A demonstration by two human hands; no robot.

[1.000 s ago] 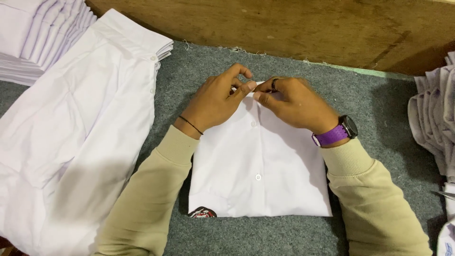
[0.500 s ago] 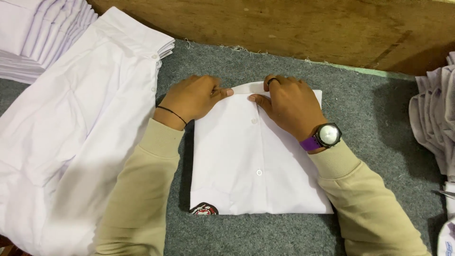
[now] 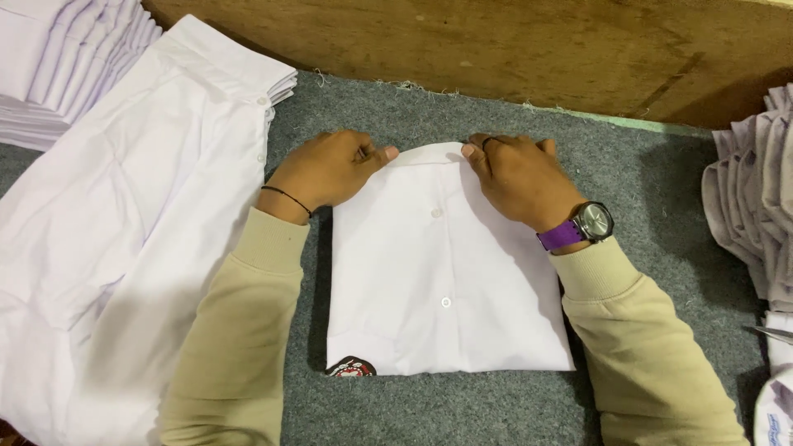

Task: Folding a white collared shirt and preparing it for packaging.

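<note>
A folded white buttoned shirt [image 3: 438, 272] lies on the grey felt surface [image 3: 661, 198], collar at the far end, with a dark round patch [image 3: 351, 367] at its near left corner. My left hand [image 3: 326, 169] rests on the shirt's upper left corner, thumb touching the collar edge. My right hand [image 3: 520, 177], with a ring and a purple-strapped wristwatch [image 3: 582, 225], presses flat on the upper right of the shirt, fingertips at the collar. Both hands lie on the cloth with fingers loosely curled, grasping nothing that I can see.
A stack of unfolded white shirts [image 3: 124, 231] covers the left side. More folded white garments [image 3: 58, 58] sit at the far left corner. A pile of pale cloth [image 3: 756, 215] lies at the right edge. A wooden board [image 3: 496, 49] backs the surface.
My hands, which were pinched together at the collar's middle, have spread apart to the shirt's upper corners and now lie flat on it.
</note>
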